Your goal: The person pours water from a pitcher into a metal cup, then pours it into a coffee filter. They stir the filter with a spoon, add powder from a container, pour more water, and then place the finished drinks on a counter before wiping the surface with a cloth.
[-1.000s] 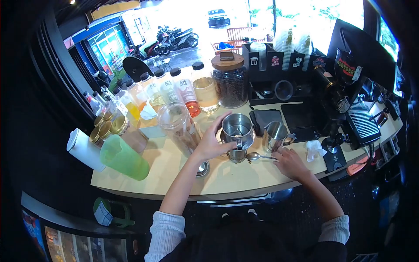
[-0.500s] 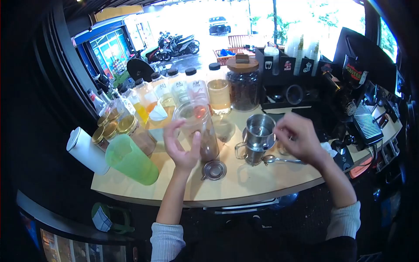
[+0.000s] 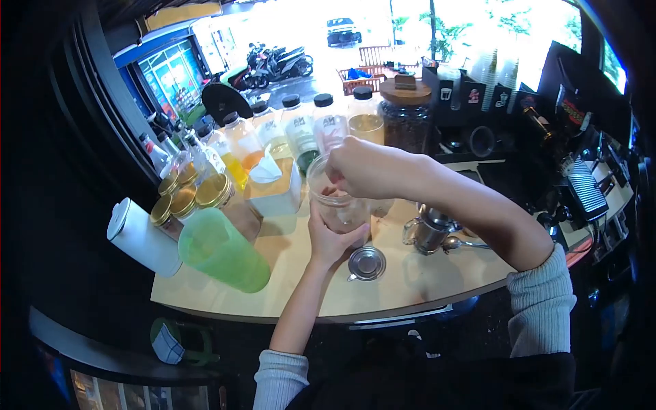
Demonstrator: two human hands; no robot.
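Note:
My left hand (image 3: 332,238) is wrapped round the lower side of a clear jar (image 3: 347,217) with something brownish inside. Over the jar's mouth, my right hand (image 3: 361,167) is closed with its fingertips dipped in at the rim; what they hold is hidden. A small round metal lid (image 3: 367,264) lies on the counter in front of the jar. To the right, partly covered by my right forearm, stands a metal coffee dripper (image 3: 434,229) with a handled cup. Beside it rests a metal spoon (image 3: 468,243) with dark grounds near its bowl.
A green pitcher (image 3: 222,249), a white tumbler (image 3: 140,232) and gold-lidded jars (image 3: 213,190) stand at left. A tissue box (image 3: 277,188) and several black-capped bottles (image 3: 297,130) line the back, beside a wood-lidded jar (image 3: 404,123). An espresso machine (image 3: 584,188) is at right.
My left hand has closed round the clear jar. My right hand has moved left from beside the dripper to the jar's mouth. The view has shifted slightly.

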